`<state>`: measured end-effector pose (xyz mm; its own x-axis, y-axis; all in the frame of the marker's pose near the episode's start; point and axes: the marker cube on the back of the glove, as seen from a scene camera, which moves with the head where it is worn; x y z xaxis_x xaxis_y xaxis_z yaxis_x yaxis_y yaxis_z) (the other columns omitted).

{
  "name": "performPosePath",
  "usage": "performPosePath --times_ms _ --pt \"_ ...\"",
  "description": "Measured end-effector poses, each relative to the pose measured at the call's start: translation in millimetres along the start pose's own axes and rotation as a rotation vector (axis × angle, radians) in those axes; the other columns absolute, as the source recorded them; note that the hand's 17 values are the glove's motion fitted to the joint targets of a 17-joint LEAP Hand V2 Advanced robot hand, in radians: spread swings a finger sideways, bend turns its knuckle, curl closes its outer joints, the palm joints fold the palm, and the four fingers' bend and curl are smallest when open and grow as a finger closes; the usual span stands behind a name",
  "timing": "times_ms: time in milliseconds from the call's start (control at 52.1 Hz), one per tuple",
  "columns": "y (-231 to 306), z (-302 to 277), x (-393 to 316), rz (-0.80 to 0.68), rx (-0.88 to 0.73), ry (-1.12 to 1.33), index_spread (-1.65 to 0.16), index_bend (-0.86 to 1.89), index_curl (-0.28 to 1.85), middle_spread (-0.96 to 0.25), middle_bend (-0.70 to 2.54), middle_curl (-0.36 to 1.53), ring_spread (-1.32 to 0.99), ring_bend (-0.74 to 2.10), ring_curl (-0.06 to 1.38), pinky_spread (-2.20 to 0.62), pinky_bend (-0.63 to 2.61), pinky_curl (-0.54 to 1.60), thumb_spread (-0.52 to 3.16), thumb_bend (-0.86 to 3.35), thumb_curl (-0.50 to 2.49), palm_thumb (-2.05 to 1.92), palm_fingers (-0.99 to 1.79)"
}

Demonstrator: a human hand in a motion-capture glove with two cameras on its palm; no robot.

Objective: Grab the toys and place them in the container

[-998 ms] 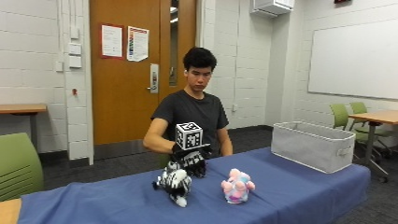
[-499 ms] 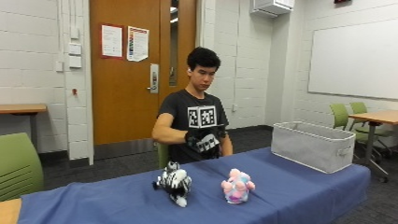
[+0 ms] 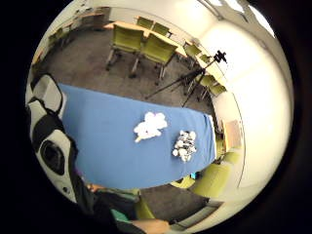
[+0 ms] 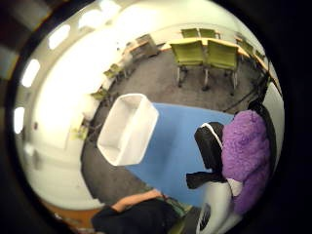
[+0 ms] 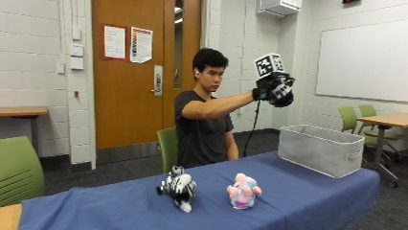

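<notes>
Purple plush fills my gloved right hand (image 5: 275, 90) — my fingers are curled round a soft purple toy (image 4: 245, 156), which shows right against the palm in the thumb-side view. A second ago this hand was low, down by the zebra toy (image 5: 178, 187); now my arm is stretched out and raised high, between me and the grey container (image 5: 321, 155), which stands open at the far end of the blue tablecloth (image 5: 300, 206). So I judge the carry is under way: the hand is up and heading toward the bin but not yet over it. The zebra and the pink toy (image 5: 242, 191) lie side by side on the cloth, well apart from the container — two more trips after this one, by my reckoning.
</notes>
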<state>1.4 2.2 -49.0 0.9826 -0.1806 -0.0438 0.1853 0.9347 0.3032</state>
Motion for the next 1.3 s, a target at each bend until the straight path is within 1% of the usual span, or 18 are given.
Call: performPosePath --times_ms 58,115,154,249,307,403,518,595,652,672,710,729,787,902,959,1036,1170,1305 --pt "-13.5 -9.9 -37.1 -0.081 0.004 -0.065 -0.28 0.56 0.66 -0.29 1.09 0.6 -0.37 1.2 0.53 -0.5 0.72 0.4 1.32 0.04 0.43 0.46 1.38" --pt "-13.6 -26.8 -88.6 -0.322 -0.005 -0.285 -0.27 0.58 0.68 -0.28 1.11 0.61 -0.36 1.22 0.53 -0.5 0.73 0.4 1.37 0.04 0.41 0.45 1.37" --pt "-19.0 -32.3 -124.1 -0.402 -0.014 -0.352 -0.27 0.6 0.69 -0.27 1.12 0.61 -0.36 1.23 0.53 -0.5 0.74 0.4 1.39 0.04 0.4 0.44 1.36" --pt "-55.4 -14.1 -193.4 -0.24 -0.031 -0.175 -0.26 0.63 0.71 -0.27 1.14 0.61 -0.35 1.25 0.52 -0.5 0.76 0.41 1.47 0.04 0.37 0.43 1.35" --pt "-68.1 -0.9 -219.8 -0.275 -0.048 -0.212 -0.26 0.63 0.72 -0.26 1.16 0.61 -0.35 1.26 0.52 -0.5 0.77 0.41 1.5 0.04 0.35 0.42 1.34" --pt "-86.1 36.3 -191.5 -0.388 -0.067 -0.216 -0.26 0.66 0.73 -0.26 1.19 0.62 -0.34 1.27 0.52 -0.5 0.78 0.41 1.55 0.05 0.33 0.42 1.33" --pt "-88.3 65.9 -221.1 -0.287 -0.1 -0.223 -0.25 0.68 0.75 -0.25 1.21 0.62 -0.34 1.29 0.52 -0.5 0.79 0.42 1.58 0.05 0.31 0.4 1.32" --pt "-85.3 79.6 -224.3 -0.285 -0.158 -0.205 -0.25 0.69 0.76 -0.25 1.21 0.61 -0.34 1.3 0.51 -0.49 0.79 0.41 1.59 0.05 0.29 0.39 1.29" --pt "-77.6 86.6 -224.0 -0.357 -0.259 -0.231 -0.26 0.59 0.74 -0.26 1.13 0.58 -0.35 1.27 0.49 -0.49 0.81 0.42 1.55 -0.01 0.26 0.28 1.09" --pt "-75.9 88.4 -222.4 -0.373 -0.283 -0.233 -0.26 0.51 0.72 -0.26 0.96 0.53 -0.37 1.22 0.47 -0.46 0.9 0.44 1.48 -0.08 0.24 0.16 0.8" --pt "-74.9 91.8 -216.9 -0.383 -0.304 -0.214 -0.24 0.48 0.79 -0.2 0.74 0.51 -0.32 1.06 0.49 -0.38 1.0 0.53 1.34 -0.14 0.21 -0.03 0.04" --pt "-75.0 92.9 -213.7 -0.381 -0.305 -0.201 -0.22 0.48 0.81 -0.18 0.71 0.51 -0.29 1.04 0.51 -0.35 1.04 0.55 1.29 -0.14 0.21 -0.07 -0.03" --pt "-76.3 92.2 -206.8 -0.348 -0.299 -0.183 -0.22 0.33 0.7 -0.13 0.61 0.44 -0.26 0.87 0.41 -0.28 1.06 0.5 1.14 -0.14 0.2 -0.16 -0.14" --pt "-75.3 74.7 -209.3 -0.241 -0.243 -0.203 -0.19 0.2 0.57 -0.07 0.49 0.39 -0.22 0.69 0.29 -0.19 0.99 0.43 0.96 -0.13 0.18 -0.18 -0.11" --pt "-62.9 64.3 -232.9 -0.263 -0.213 -0.134 -0.18 0.18 0.55 -0.06 0.45 0.38 -0.21 0.66 0.27 -0.16 0.97 0.41 0.91 -0.13 0.18 -0.18 -0.08" --pt "-58.6 61.3 -211.4 -0.261 -0.176 0.012 -0.17 0.17 0.53 -0.06 0.43 0.38 -0.22 0.66 0.27 -0.14 0.93 0.39 0.87 -0.13 0.17 -0.18 -0.03" --pt "-39.0 32.5 -128.9 -0.299 -0.153 -0.141 -0.17 0.18 0.52 -0.07 0.41 0.38 -0.24 0.66 0.27 -0.13 0.89 0.37 0.84 -0.13 0.17 -0.18 0.02" --pt "-33.5 37.6 -16.9 -0.104 -0.124 0.082 -0.2 0.22 0.52 -0.08 0.39 0.38 -0.29 0.65 0.26 -0.13 0.85 0.35 0.83 -0.12 0.16 -0.17 0.07"
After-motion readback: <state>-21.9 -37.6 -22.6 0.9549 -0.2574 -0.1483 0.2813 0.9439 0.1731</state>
